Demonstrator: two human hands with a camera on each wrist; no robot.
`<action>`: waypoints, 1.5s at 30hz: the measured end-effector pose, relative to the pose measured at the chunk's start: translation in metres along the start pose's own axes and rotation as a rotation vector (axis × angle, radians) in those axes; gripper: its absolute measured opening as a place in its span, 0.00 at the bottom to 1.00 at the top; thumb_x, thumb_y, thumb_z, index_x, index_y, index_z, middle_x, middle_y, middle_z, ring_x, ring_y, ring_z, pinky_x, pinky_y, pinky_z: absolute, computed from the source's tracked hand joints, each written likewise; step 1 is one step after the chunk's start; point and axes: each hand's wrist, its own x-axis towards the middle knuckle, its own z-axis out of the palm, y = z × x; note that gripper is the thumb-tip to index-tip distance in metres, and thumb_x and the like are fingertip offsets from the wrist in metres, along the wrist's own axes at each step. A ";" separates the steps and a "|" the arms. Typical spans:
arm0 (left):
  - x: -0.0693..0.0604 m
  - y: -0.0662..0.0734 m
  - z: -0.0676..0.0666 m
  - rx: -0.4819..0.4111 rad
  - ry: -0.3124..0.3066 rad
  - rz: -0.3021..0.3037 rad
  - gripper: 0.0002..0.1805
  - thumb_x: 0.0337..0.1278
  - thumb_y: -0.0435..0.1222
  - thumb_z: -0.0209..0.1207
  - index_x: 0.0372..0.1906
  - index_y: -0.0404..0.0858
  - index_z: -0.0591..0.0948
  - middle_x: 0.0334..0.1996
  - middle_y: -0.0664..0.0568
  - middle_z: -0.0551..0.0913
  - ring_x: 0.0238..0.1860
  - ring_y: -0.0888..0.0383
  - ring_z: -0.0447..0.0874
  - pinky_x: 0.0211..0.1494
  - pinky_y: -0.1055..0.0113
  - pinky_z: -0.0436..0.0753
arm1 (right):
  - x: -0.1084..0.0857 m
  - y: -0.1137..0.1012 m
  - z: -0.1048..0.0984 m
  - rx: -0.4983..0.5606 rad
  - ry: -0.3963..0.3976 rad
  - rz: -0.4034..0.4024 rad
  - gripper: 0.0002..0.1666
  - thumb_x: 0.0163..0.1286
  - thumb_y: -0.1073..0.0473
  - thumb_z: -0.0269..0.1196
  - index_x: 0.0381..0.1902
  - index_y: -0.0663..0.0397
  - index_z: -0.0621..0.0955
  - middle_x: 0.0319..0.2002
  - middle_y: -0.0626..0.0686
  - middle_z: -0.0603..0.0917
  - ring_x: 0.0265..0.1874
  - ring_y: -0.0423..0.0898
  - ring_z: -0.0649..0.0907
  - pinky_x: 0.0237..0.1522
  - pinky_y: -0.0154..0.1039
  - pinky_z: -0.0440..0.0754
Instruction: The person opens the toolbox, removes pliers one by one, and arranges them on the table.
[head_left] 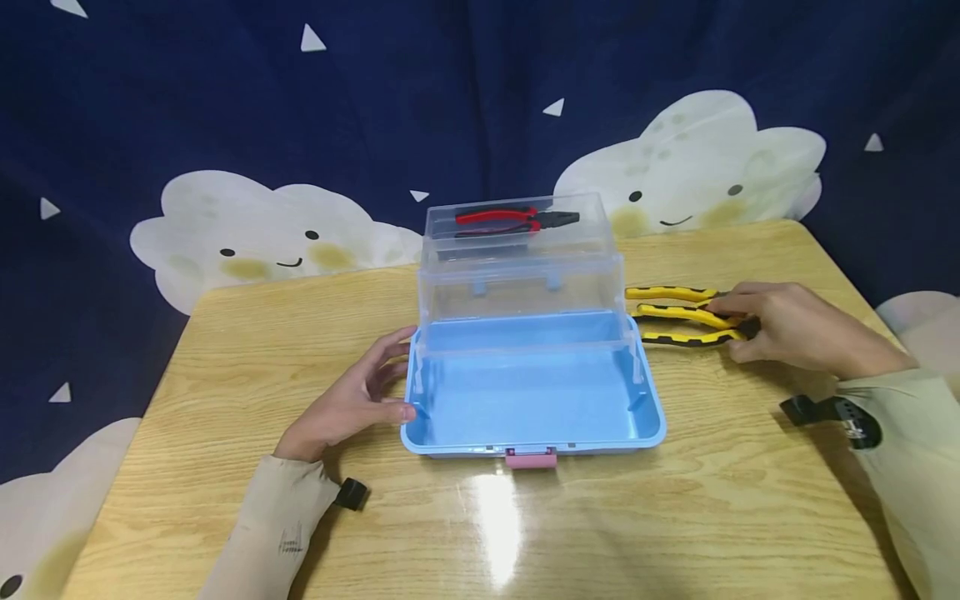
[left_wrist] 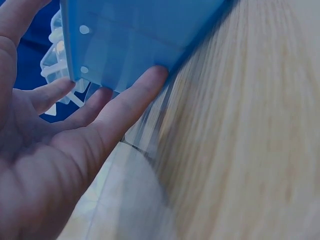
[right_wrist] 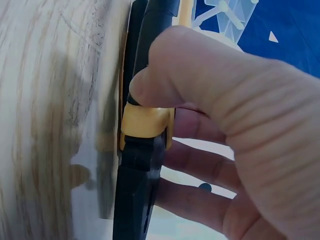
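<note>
A light blue toolbox point(head_left: 525, 400) stands on the table with its clear lid point(head_left: 517, 296) raised. My left hand point(head_left: 356, 408) touches the box's left end, the thumb at the rim near the front corner. Its extended fingers lie against the outer wall in the left wrist view. To the right of the box, my right hand point(head_left: 780, 325) pinches a pair of yellow-and-black pliers point(right_wrist: 142, 125) near the joint. Another yellow handle point(head_left: 667, 293) shows just behind these pliers; its far end is hidden by the hand. Red-and-black pliers point(head_left: 517, 220) show through the top of the lid.
A pink latch point(head_left: 531, 459) hangs at the front of the box. The wooden table point(head_left: 262, 358) extends around it. Behind the table hangs a dark blue curtain point(head_left: 450, 100) with white clouds and triangles.
</note>
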 end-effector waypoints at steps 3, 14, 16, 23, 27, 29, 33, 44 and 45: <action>0.000 0.000 0.000 0.001 -0.002 0.002 0.55 0.58 0.31 0.73 0.83 0.58 0.53 0.79 0.44 0.60 0.80 0.38 0.60 0.64 0.62 0.87 | 0.000 0.000 0.001 -0.005 -0.011 -0.012 0.36 0.51 0.57 0.77 0.60 0.60 0.85 0.52 0.59 0.87 0.43 0.50 0.83 0.50 0.56 0.87; 0.001 0.000 -0.001 -0.003 -0.013 0.017 0.55 0.59 0.31 0.72 0.83 0.57 0.52 0.79 0.43 0.60 0.80 0.38 0.61 0.64 0.61 0.87 | 0.001 0.000 0.005 -0.031 -0.070 -0.006 0.37 0.52 0.55 0.78 0.60 0.62 0.85 0.57 0.65 0.84 0.51 0.58 0.85 0.55 0.63 0.85; 0.001 -0.001 -0.001 0.001 -0.012 0.016 0.55 0.59 0.31 0.72 0.83 0.57 0.51 0.79 0.43 0.60 0.79 0.38 0.61 0.64 0.61 0.87 | 0.001 0.001 0.005 -0.037 -0.075 -0.017 0.37 0.51 0.54 0.79 0.59 0.63 0.85 0.57 0.65 0.85 0.49 0.57 0.85 0.54 0.63 0.85; 0.001 -0.001 -0.001 0.012 -0.011 0.016 0.55 0.59 0.31 0.71 0.83 0.56 0.51 0.79 0.42 0.59 0.79 0.41 0.63 0.63 0.62 0.87 | 0.002 0.001 0.004 -0.050 -0.084 -0.043 0.36 0.50 0.54 0.79 0.58 0.62 0.85 0.51 0.59 0.86 0.42 0.49 0.82 0.47 0.53 0.85; 0.001 -0.002 -0.001 0.010 -0.011 0.018 0.55 0.59 0.30 0.71 0.83 0.55 0.51 0.79 0.42 0.59 0.79 0.38 0.62 0.63 0.62 0.87 | 0.003 0.002 0.005 -0.050 -0.091 -0.044 0.36 0.50 0.55 0.79 0.58 0.63 0.85 0.46 0.54 0.85 0.38 0.47 0.78 0.40 0.46 0.82; 0.001 -0.002 -0.001 0.008 -0.012 0.019 0.55 0.59 0.30 0.71 0.83 0.55 0.51 0.79 0.42 0.59 0.79 0.37 0.61 0.63 0.62 0.87 | 0.002 0.002 0.005 -0.051 -0.087 -0.048 0.36 0.50 0.55 0.78 0.57 0.63 0.85 0.44 0.53 0.84 0.37 0.46 0.78 0.39 0.45 0.80; 0.001 -0.002 -0.001 0.012 -0.014 0.025 0.56 0.59 0.30 0.71 0.84 0.54 0.50 0.79 0.41 0.59 0.79 0.36 0.61 0.63 0.62 0.87 | 0.002 0.003 0.007 -0.056 -0.071 -0.055 0.35 0.49 0.56 0.78 0.57 0.63 0.86 0.45 0.54 0.85 0.37 0.47 0.78 0.39 0.46 0.82; 0.002 -0.004 -0.002 0.034 -0.011 0.023 0.55 0.59 0.30 0.71 0.84 0.55 0.51 0.79 0.40 0.59 0.79 0.35 0.61 0.64 0.61 0.87 | 0.003 0.004 0.009 -0.059 -0.074 -0.044 0.35 0.49 0.58 0.77 0.57 0.64 0.85 0.52 0.60 0.85 0.41 0.49 0.82 0.44 0.52 0.85; 0.002 -0.004 -0.002 0.033 -0.012 0.024 0.55 0.59 0.30 0.71 0.84 0.55 0.51 0.79 0.40 0.59 0.79 0.34 0.60 0.64 0.61 0.87 | 0.003 0.004 0.009 -0.059 -0.079 -0.040 0.35 0.49 0.58 0.77 0.57 0.64 0.85 0.52 0.61 0.85 0.41 0.50 0.82 0.44 0.53 0.86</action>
